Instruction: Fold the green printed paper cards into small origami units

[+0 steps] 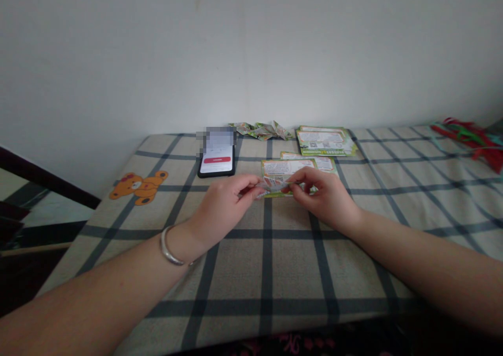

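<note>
My left hand (228, 201), with a silver bangle (168, 247) on its wrist, pinches one end of a small crumpled piece of printed paper (275, 184). The other end is between the thumb and fingers of my right hand (326, 196). Fingertips partly cover the piece. Just behind it lies a green-edged printed card (288, 166), partly hidden by my hands. A second card (324, 163) shows from under that one.
A lit phone (216, 159) lies at the back left, with a bear cutout (139, 187) left of it. Crumpled printed paper (261, 129) and a stack of cards (324, 141) lie near the wall. Red and green strips (471, 141) lie far right on the checked tablecloth (243, 277).
</note>
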Available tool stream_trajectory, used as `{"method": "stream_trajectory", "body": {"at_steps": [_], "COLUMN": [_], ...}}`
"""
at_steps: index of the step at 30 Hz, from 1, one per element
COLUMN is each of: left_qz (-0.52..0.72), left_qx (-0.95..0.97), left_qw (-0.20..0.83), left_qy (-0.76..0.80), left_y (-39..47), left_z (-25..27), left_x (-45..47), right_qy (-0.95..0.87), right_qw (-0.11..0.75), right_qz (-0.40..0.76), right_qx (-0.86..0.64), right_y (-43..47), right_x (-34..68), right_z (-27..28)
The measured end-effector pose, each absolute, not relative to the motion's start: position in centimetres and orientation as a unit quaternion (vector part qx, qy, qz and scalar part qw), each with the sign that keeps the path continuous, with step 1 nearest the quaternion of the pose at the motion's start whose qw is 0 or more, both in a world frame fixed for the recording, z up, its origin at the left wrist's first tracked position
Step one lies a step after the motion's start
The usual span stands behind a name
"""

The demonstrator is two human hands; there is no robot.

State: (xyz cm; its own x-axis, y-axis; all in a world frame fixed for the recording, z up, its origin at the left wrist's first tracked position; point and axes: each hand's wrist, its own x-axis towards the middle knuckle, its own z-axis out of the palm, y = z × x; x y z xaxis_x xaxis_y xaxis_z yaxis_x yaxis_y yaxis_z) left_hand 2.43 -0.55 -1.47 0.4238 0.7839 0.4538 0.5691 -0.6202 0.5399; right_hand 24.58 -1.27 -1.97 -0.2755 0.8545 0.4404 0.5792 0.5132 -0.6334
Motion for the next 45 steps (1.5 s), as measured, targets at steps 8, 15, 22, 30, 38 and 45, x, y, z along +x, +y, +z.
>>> {"method": "stream_trajectory", "body": {"at_steps": [8, 15, 22, 30, 38, 45], "left_qz": [0.352, 0.341, 0.352, 0.341, 0.358, 0.360], "left_qx": [0.852, 0.864, 0.862, 0.870, 0.855, 0.876], "left_qw": [0.140, 0.141, 0.126, 0.119, 0.160, 0.124], "left_qy": [0.363, 0.343, 0.342, 0.334, 0.339, 0.297], "left_y": [-0.8, -1.0, -1.3, -1.4, -1.5, -1.2], "left_z": [-2.0, -1.3, -1.4, -1.5, -1.5, -1.7], "left_x": [2.7, 2.8, 2.8, 2.5, 2.6, 2.5], "right_qy": [-0.790, -0.821, -0.833, -0.834, -0.697, -0.645], "right_qw": [0.380, 0.345, 0.343, 0.342, 0.367, 0.354], "right_qz": [0.198, 0.197, 0.206, 0.209, 0.525, 0.616], "right_qx": [-0.439, -0.410, -0.382, -0.379, -0.322, -0.281], "right_y": [-1.6, -1.7, -1.7, -2.2, -1.4, -0.8], "right_x": [24.3, 24.1, 24.0, 24.1, 24.0, 24.1], "right_z": [-2.0, -2.0, -2.0, -1.8, -1.8, -2.4]}}
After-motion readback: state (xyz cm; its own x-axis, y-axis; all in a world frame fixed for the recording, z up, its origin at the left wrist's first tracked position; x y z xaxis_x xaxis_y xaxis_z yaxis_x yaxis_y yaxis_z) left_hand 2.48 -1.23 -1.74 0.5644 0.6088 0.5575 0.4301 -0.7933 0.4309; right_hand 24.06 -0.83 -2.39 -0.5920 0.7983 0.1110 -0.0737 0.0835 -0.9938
